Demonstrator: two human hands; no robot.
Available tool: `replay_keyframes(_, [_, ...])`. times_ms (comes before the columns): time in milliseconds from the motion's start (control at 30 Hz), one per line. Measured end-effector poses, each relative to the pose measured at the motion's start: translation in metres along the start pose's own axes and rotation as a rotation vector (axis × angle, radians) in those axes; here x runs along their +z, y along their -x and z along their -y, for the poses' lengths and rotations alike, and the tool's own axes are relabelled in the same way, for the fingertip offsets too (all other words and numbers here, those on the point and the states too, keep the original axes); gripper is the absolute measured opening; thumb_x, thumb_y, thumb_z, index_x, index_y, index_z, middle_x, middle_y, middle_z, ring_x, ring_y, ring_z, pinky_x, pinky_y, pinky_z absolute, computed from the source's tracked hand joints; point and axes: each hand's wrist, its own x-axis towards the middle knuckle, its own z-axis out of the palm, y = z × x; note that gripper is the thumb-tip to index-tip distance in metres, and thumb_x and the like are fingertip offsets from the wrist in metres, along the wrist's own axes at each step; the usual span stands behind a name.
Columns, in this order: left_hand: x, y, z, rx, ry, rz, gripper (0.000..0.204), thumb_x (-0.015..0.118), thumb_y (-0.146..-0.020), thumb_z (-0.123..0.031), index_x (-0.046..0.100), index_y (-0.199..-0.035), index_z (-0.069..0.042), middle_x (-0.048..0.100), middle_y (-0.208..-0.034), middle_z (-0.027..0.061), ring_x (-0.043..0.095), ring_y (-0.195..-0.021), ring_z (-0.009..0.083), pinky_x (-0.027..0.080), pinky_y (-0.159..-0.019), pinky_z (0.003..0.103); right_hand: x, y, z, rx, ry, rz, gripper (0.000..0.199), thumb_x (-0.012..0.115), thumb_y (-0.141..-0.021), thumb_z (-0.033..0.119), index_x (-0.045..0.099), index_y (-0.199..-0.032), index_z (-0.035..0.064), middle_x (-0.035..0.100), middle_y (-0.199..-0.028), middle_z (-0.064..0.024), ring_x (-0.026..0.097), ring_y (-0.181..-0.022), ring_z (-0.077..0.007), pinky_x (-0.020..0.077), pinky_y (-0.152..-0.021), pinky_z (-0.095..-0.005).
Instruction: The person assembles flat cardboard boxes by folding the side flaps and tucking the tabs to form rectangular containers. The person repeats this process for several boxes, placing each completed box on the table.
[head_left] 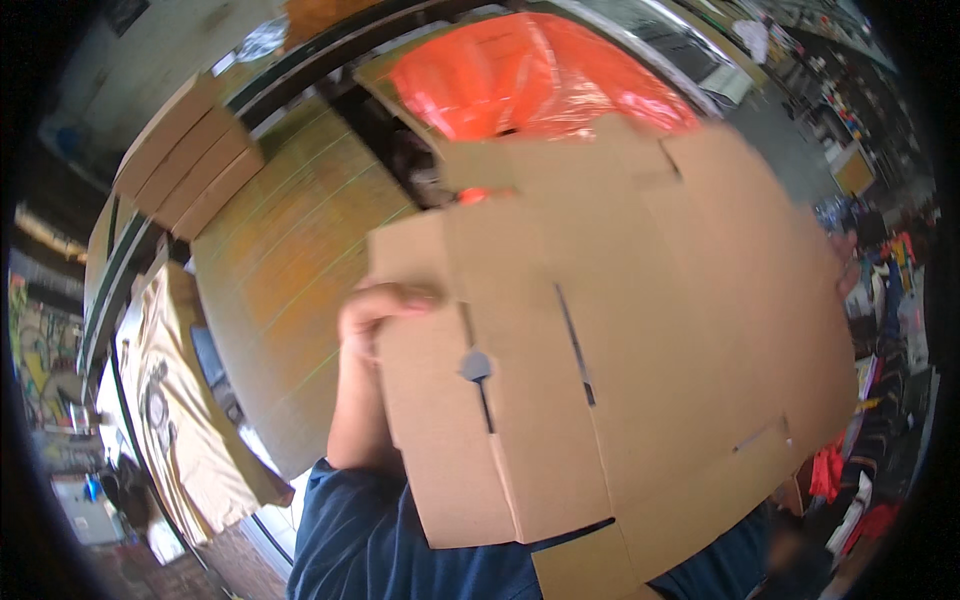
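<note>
A large flat cardboard box blank (680, 290), with fold lines, slots and cut-outs, is held up and spans the middle and right of the view. My left hand (385, 312) is closed on its left edge, thumb over the front face. At the far right edge, fingers of my right hand (846, 262) show; they grip the blank, and the rest of that hand is hidden behind it. The right part of the sheet looks blurred. Dark blue sleeves show below the cardboard.
Several closed brown boxes (190, 165) are stacked at upper left, beside a worn board (300, 250) marked with yellow-green lines. Shiny orange plastic (530, 75) lies behind the cardboard. A beige printed T-shirt (185, 400) is spread at lower left. Cluttered goods (885, 270) line the right.
</note>
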Motion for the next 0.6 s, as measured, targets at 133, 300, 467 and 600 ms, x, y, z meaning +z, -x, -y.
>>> replay_keyframes(133, [0.015,0.040,-0.090,-0.017,0.126,-0.646,0.030,0.057,-0.074,-0.013,0.063,-0.095,0.008,0.066,-0.081,0.0179,0.066,-0.077,0.0302,0.056,-0.073,0.036,0.057,0.046,-0.072,0.272,-0.098,-0.024,0.038,0.047,-0.090,0.020,0.046,-0.125,0.0064,0.051,-0.127,-0.0155,0.053,-0.109,-0.0285,0.0327,-0.100,-0.0464])
replay_keyframes(300, [-0.015,0.141,-0.106,0.072,-0.106,-1.266,0.023,0.056,-0.084,-0.014,0.058,-0.100,0.002,0.063,-0.092,0.0106,0.062,-0.083,0.0211,0.052,-0.075,0.035,0.103,0.131,-0.147,0.600,-0.084,0.331,0.049,0.044,-0.091,0.018,0.036,-0.135,-0.0023,0.042,-0.135,-0.0210,0.049,-0.116,-0.0290,0.0377,-0.099,-0.0425])
replay_keyframes(467, [-0.019,0.227,-0.073,-0.030,-0.407,-1.330,0.028,0.055,-0.091,-0.017,0.055,-0.111,0.001,0.057,-0.115,0.0115,0.057,-0.103,0.0207,0.050,-0.086,0.035,0.186,0.218,-0.158,0.646,0.170,0.606,0.038,0.048,-0.084,0.000,0.048,-0.121,-0.0091,0.054,-0.122,-0.0199,0.054,-0.107,-0.0240,0.0416,-0.093,-0.0359])
replay_keyframes(600, [-0.001,0.229,-0.092,-0.076,0.052,-1.285,0.039,0.049,-0.096,-0.015,0.043,-0.129,0.003,0.053,-0.123,0.0133,0.052,-0.116,0.0241,0.044,-0.096,0.038,0.236,0.262,-0.134,0.463,0.255,1.287,0.048,0.071,-0.073,0.013,0.056,-0.117,0.0031,0.053,-0.127,-0.0194,0.049,-0.119,-0.0344,0.0352,-0.102,-0.0423])
